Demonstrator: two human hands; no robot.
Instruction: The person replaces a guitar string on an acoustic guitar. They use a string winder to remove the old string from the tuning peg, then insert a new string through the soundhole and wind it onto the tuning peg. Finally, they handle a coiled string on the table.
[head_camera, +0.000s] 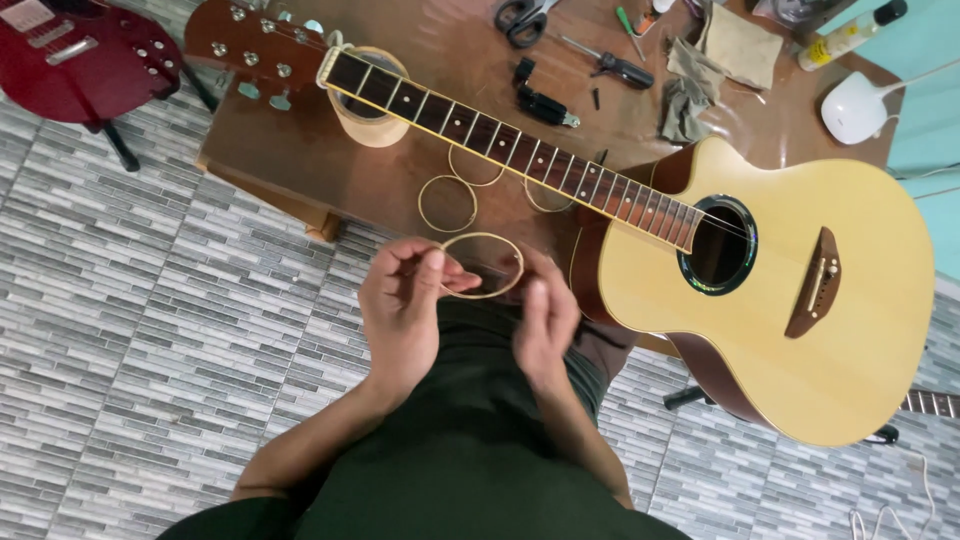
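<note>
Coiled guitar string held up over the table edge

It was pinched between both hands, left hand and right hand closed on the loop, just below the acoustic guitar neck, near other coils.

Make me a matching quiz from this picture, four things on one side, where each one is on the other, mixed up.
Things:
1. coiled string
2. scissors
3. red guitar
4. tape roll

Places:
A. under the acoustic guitar's neck
B. between the left hand and right hand
C. on a stand over the tiled floor, upper left
D. top edge of the table

Pairs: 1-B, 2-D, 3-C, 4-A
</note>
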